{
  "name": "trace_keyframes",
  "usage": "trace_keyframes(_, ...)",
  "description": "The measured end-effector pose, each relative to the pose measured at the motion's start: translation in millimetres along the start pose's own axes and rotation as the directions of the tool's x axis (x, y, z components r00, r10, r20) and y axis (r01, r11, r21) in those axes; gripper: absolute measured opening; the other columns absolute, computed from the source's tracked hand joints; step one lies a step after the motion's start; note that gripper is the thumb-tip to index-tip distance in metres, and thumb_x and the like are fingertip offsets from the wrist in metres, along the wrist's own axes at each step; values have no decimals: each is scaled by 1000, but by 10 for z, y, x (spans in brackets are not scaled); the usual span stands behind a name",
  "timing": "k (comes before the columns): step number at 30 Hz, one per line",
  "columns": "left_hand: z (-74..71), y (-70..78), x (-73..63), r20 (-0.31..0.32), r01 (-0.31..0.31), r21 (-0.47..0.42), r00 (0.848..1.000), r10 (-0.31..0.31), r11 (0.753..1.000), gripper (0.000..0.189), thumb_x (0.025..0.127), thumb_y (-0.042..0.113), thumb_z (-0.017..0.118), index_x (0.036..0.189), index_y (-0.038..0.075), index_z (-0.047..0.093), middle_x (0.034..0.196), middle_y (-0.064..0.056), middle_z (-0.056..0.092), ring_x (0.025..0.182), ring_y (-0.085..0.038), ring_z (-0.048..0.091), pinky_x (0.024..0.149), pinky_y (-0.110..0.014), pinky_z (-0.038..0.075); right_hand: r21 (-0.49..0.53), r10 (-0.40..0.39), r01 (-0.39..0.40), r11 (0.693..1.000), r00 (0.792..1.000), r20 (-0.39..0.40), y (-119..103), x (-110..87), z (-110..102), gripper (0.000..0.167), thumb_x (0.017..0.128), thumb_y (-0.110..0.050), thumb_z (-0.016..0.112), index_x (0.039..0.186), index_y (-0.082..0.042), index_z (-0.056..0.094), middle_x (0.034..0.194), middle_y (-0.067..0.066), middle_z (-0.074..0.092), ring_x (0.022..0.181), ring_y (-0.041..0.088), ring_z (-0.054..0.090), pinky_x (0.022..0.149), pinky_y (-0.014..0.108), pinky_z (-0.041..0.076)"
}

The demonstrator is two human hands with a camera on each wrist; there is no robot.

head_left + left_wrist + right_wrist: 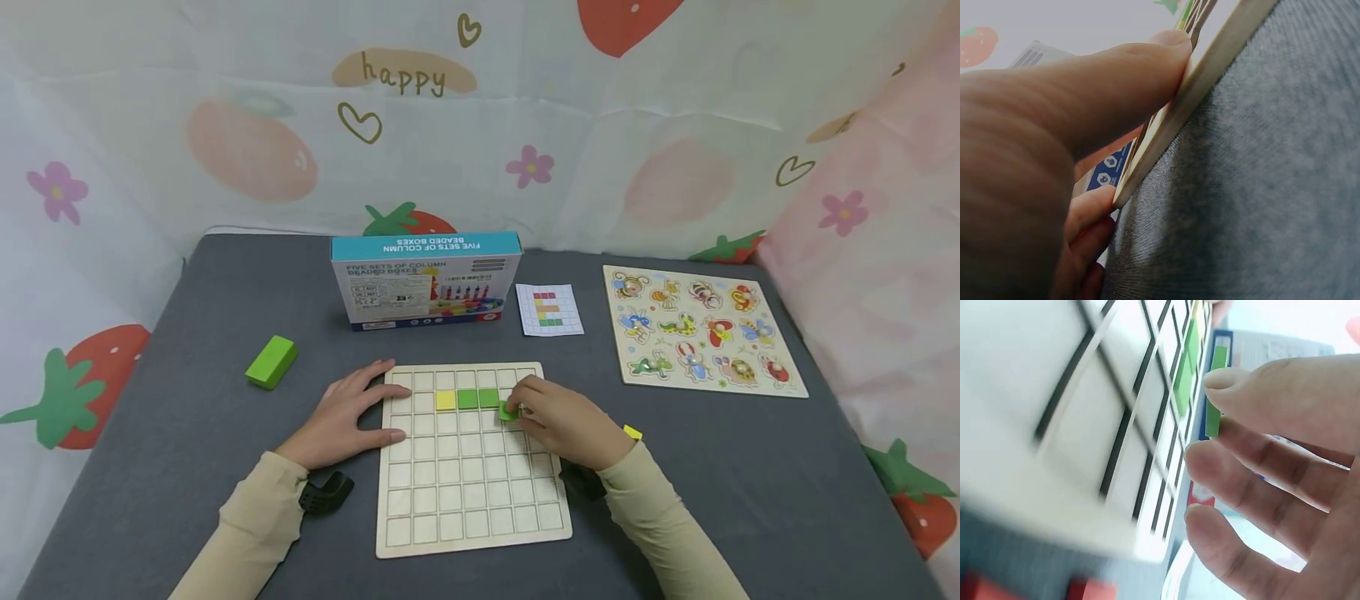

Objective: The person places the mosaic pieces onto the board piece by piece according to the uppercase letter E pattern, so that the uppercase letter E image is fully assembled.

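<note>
A pale wooden grid board (423,527) lies on the table with one yellow tile (446,401) and two green tiles (477,398) side by side in its second row. My right hand (566,421) pinches another green tile (1215,394) between thumb and fingers, just above the board beside that row. The right wrist view shows this tile apart from the grid, seen edge-on. Along the board's left edge, my left hand (348,419) rests with thumb and fingers spread. Its thumb (1129,81) touches the board's top in the left wrist view.
A green block (272,362) lies left of the board. Behind stand a toy box (427,287) and a pattern card (549,310); an insect puzzle board (701,329) is at right. A yellow piece (632,432) shows by the right wrist; blurred red pieces (1091,591) lie beside the board.
</note>
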State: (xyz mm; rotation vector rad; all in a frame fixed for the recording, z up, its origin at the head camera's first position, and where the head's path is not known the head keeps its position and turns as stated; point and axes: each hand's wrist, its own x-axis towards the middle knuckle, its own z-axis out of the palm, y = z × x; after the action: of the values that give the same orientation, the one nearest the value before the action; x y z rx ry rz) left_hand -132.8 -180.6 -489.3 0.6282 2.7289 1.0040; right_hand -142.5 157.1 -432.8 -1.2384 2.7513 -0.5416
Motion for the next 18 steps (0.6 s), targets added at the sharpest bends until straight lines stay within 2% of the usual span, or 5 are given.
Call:
trace_keyframes(8, -1, 8, -2, 0, 1, -3, 1000, -1, 1000, 60, 81, 53, 70, 133, 28, 56, 157, -8, 25, 145, -35, 18, 109, -61, 15, 14, -103, 104, 995, 995, -16, -177, 252, 87, 14, 88, -10, 70, 100, -15, 64, 106, -5, 60, 96, 5, 59, 80, 23, 52)
trace_keyframes(18, -4, 2, -4, -3, -7, 5, 1000, 7, 1000, 60, 81, 53, 70, 134, 28, 56, 157, -8, 25, 144, -35, 19, 109, -61, 16, 22, -132, 132, 991, 991, 27, -284, 451, 198, 11, 89, -9, 69, 98, -14, 66, 105, -3, 62, 94, 7, 60, 82, 23, 51)
